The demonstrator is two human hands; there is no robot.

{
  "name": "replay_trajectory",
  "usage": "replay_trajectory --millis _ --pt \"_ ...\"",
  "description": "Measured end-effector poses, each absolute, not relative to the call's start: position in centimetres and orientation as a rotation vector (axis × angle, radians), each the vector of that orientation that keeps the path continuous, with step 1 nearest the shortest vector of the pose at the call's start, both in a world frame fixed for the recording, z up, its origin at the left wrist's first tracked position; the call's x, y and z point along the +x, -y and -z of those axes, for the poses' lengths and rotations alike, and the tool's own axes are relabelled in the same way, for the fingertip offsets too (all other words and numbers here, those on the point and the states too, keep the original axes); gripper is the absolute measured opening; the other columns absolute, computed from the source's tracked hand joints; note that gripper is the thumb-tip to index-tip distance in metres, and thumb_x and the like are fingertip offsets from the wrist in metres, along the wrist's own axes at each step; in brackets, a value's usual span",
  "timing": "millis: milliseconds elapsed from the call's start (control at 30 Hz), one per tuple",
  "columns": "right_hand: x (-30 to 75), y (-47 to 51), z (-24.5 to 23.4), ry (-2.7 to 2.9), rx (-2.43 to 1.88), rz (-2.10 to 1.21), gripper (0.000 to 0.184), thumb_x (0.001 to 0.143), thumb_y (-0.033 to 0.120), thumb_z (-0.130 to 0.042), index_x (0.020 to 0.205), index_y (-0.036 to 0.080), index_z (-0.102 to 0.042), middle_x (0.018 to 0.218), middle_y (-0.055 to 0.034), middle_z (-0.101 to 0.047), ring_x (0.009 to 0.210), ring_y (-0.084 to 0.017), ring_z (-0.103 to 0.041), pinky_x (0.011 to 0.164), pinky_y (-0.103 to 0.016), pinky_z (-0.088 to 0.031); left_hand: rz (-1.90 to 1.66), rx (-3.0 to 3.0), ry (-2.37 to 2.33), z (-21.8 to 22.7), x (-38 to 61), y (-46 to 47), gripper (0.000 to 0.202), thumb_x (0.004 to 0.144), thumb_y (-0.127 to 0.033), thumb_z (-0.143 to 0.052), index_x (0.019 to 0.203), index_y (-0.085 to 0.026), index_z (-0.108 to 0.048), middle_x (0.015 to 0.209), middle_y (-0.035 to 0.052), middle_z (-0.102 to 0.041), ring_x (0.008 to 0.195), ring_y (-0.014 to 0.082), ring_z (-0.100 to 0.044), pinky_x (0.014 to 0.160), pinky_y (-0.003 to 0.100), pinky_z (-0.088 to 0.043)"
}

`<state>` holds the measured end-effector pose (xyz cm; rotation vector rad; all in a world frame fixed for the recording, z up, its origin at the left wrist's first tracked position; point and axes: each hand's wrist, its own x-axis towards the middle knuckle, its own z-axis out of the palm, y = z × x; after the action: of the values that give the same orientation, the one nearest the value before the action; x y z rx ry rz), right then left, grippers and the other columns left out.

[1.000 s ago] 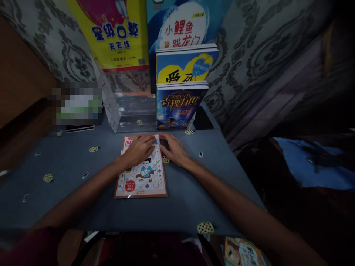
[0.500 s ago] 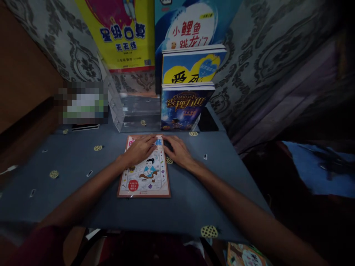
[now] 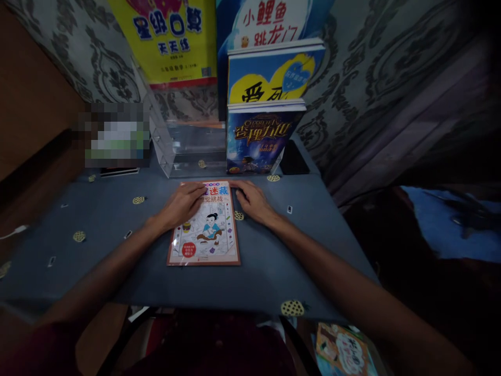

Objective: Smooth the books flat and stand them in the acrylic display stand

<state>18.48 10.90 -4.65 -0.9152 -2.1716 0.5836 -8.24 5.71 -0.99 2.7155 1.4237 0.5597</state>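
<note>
In the head view, a thin picture book [image 3: 204, 225] lies flat, cover up, on the grey-blue counter [image 3: 97, 250], near its middle and just in front of a clear plastic stand [image 3: 183, 146].

The left hand [image 3: 182, 204] rests palm down on the book's far left part. Its fingers [image 3: 198, 190] are stretched out and loosely spread, pressing on the cover and gripping nothing. The right hand [image 3: 253, 201] lies on the counter just beside the book's far right corner. It is also flat and open, with its fingertips at the book's edge, though I cannot tell whether they have got under the cover.

The work seems to be getting a hold on that far edge. The left palm should keep the thin book from sliding while the right fingers work under the corner — a glossy cover on cloth slips easily.

A dark blue book [image 3: 260, 137] stands upright just beyond the right hand, so there is little room at the far side.
</note>
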Motion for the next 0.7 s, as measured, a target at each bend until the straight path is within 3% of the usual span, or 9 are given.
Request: replay_trajectory --millis 267,467,700 --pt "18.3 -11.0 5.0 2.182 -0.924 -0.549 0.042 0.094 0.019 -0.046 0.132 0.020 -0.064 0.127 -0.0101 -0.071 0.118 -0.027 -0.062 0.104 -0.048 -0.049 -0.387 2.772 -0.954 0.0 -2.4 -1.4 0.038 0.105 -0.027 -0.042 0.137 -0.021 -0.062 0.145 0.0103 -0.061 0.137 0.0257 -0.055 0.118 0.054 -0.039" --pt "18.2 -10.9 4.7 2.189 -0.909 -0.545 0.039 0.095 0.025 -0.050 0.131 0.018 -0.064 0.125 -0.0117 -0.072 0.115 -0.029 -0.063 0.102 -0.049 -0.050 -0.312 2.749 -0.764 -0.4 -1.9 3.6 0.045 0.107 -0.022 -0.037 0.150 -0.020 -0.048 0.152 0.0068 -0.056 0.149 0.0189 -0.041 0.126 0.047 -0.030" --pt "18.3 -10.7 4.8 2.236 -0.922 -0.481 0.040 0.094 0.034 -0.054 0.129 0.016 -0.064 0.126 -0.0150 -0.071 0.115 -0.032 -0.063 0.100 -0.051 -0.050 -0.334 2.652 -0.772 -0.8 -2.0 3.9 0.043 0.106 -0.021 -0.040 0.147 -0.018 -0.050 0.152 0.0063 -0.056 0.148 0.0163 -0.042 0.128 0.043 -0.029"
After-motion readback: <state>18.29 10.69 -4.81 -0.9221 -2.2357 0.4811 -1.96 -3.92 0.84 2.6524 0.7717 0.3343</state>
